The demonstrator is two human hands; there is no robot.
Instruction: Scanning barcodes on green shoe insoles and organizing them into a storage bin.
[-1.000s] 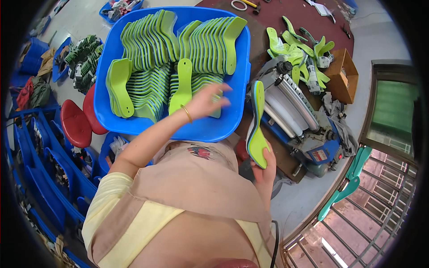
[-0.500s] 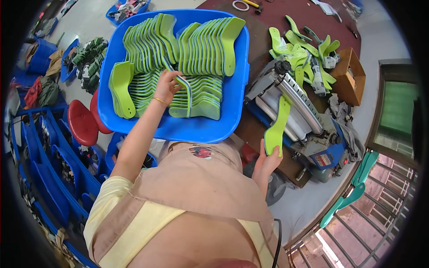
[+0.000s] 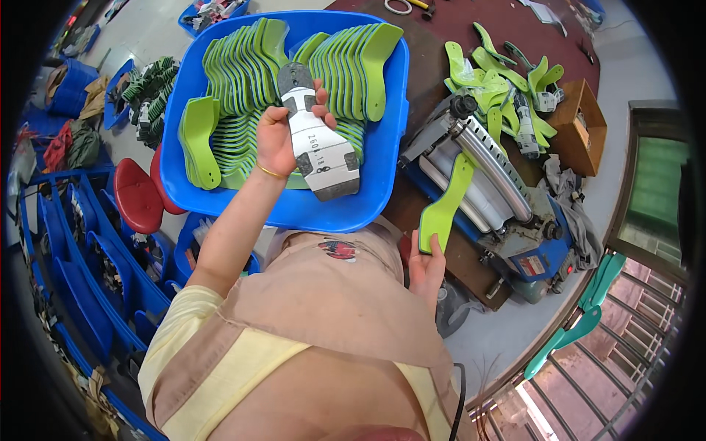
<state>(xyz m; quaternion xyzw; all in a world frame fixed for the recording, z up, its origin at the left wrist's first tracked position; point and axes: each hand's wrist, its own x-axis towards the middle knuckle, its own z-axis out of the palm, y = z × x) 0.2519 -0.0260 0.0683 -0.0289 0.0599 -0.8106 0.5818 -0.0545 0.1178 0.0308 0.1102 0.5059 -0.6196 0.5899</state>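
Observation:
My left hand [image 3: 275,145] grips a shoe insole [image 3: 315,140] by its edges over the blue tub [image 3: 397,158]. This insole's white underside, with dark grey patches and printing, faces up. Beneath it, rows of lime-green insoles [image 3: 246,77] stand packed on edge in the tub. On the right, my right hand [image 3: 426,266] pinches the near end of another lime-green insole [image 3: 446,209]. Its far end lies at the metal rollers of a roller machine [image 3: 494,170]. Whether the rollers clamp that end cannot be made out.
Loose green insoles [image 3: 489,84] lie heaped behind the machine, beside a brown wooden box [image 3: 581,128]. A red stool [image 3: 137,197] and blue racks [image 3: 81,287] stand at left. Teal insoles [image 3: 588,320] hang by the barred window at right.
My left hand has lifted an insole from the tub's rows and turned its white underside up. My right hand and its insole have shifted slightly left.

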